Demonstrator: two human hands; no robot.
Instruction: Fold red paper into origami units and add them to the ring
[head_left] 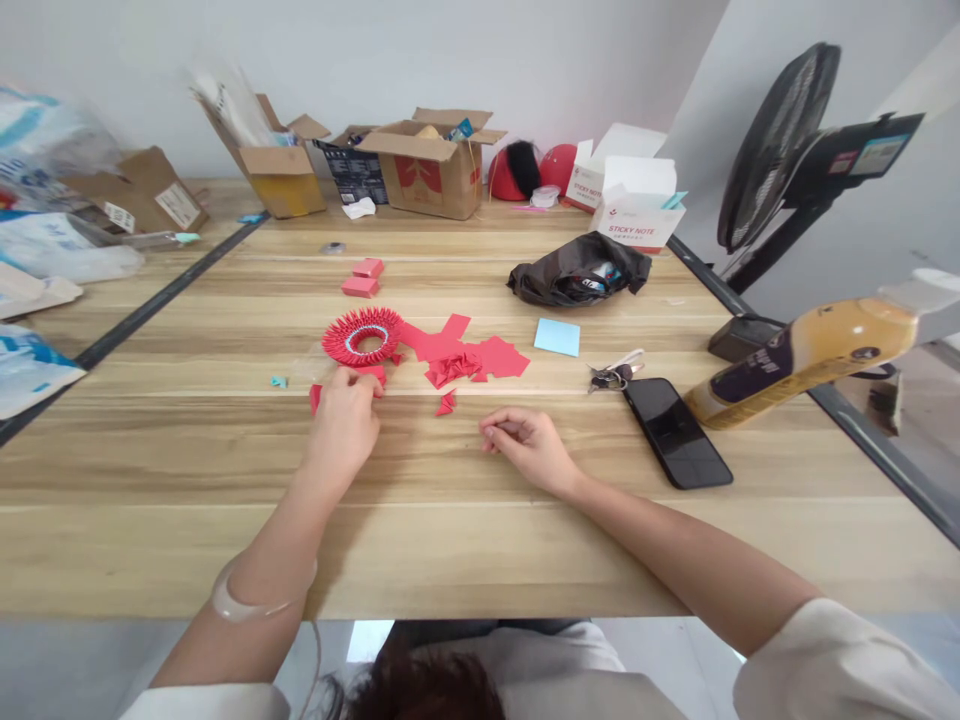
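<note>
A small folded red paper piece [373,375] is being pinched by the left hand [343,425], just below the spiky red folded-paper ring [363,336]; right hand [525,442] is lying loosely curled, empty. Seating should be done squarely.

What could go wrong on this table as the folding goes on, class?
1. The bottle looks tilted beside the phone; if it tips or leaks, the phone could get wet.
2. The left hand works right next to the red paper ring; a nudge might loosen its pieces.
3. The fan, if running, could scatter the loose red papers.
</note>
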